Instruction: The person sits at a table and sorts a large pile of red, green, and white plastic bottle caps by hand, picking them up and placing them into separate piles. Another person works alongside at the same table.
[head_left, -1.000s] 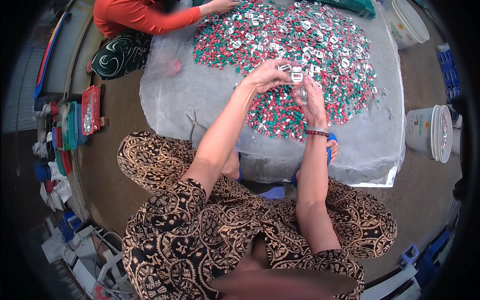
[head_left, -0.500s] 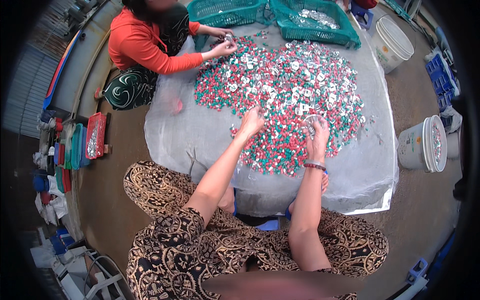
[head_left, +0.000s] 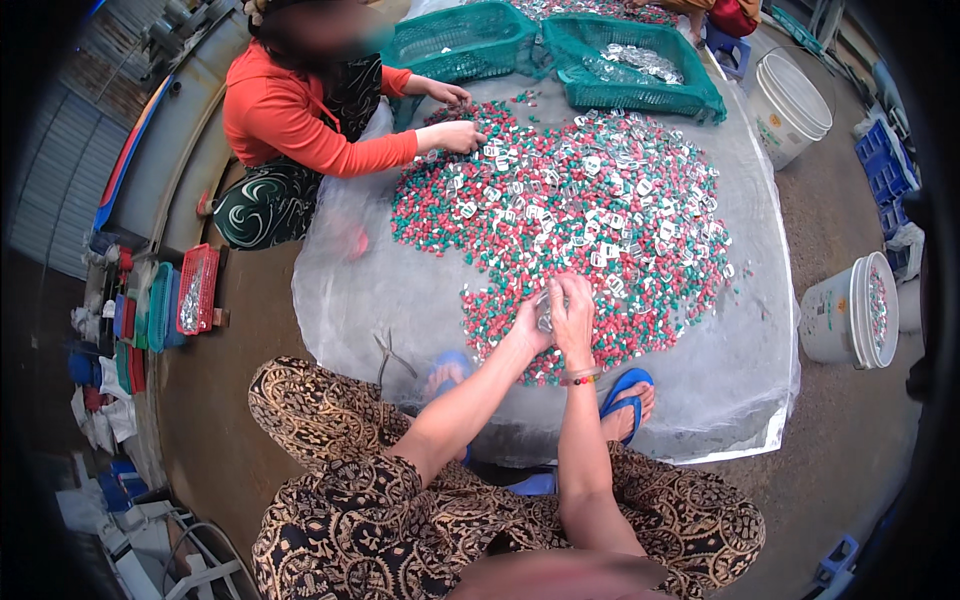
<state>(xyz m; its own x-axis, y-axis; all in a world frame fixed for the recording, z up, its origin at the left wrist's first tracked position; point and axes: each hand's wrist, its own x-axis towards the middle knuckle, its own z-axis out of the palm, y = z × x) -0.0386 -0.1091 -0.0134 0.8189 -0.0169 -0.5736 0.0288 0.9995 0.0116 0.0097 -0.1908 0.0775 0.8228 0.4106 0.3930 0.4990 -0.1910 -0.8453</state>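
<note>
Your left hand (head_left: 531,326) and right hand (head_left: 573,312) part-curled, holding clear, shiny, plastic-looking pieces (head_left: 545,313) between them. Beyond your hands: spread of small red, green and white pellets (head_left: 640,318). Left of hands: slim, grey metal pliers (head_left: 388,352).

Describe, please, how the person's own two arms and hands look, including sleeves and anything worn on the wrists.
The left hand and right hand are ungloved. The left sleeve is short and dark, with a tan ornamental print. A pale band and a beaded bracelet with small coloured beads circle the right wrist; nothing shows on the left wrist.
</note>
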